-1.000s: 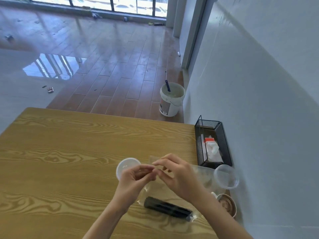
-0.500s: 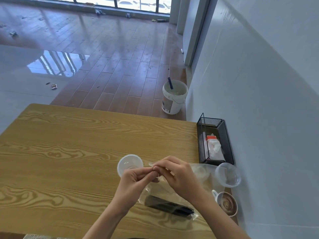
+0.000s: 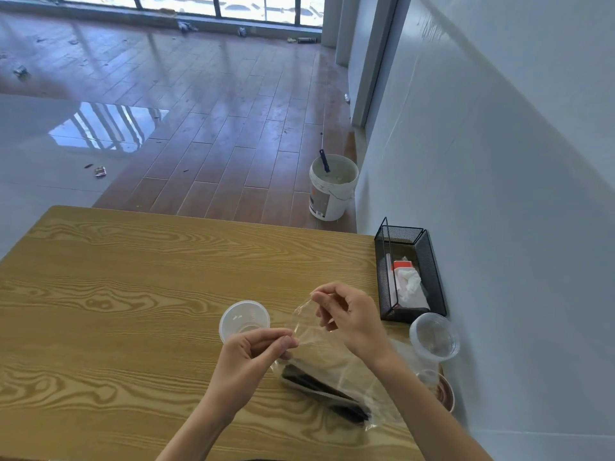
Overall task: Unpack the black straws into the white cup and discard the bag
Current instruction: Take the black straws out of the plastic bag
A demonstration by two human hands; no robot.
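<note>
clear bag (image 3: 319,341) mouth is pinched apart by left hand (image 3: 253,364) and right hand (image 3: 349,314) | black straws (image 3: 322,390) are bundled low in bag, under right wrist | film judged thin, slippery, light; straws stiff, best gripped mid-bundle | white cup (image 3: 244,319) is just beyond left hand

No legible text (bucket label blurred)

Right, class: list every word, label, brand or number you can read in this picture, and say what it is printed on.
No text here can be read.
White bucket on the floor: a printed label on its side, too blurred to read.
Red and white packet in the black mesh basket: any print is too small to tell.
Clear bag, black straws and white cup: no print visible.
</note>
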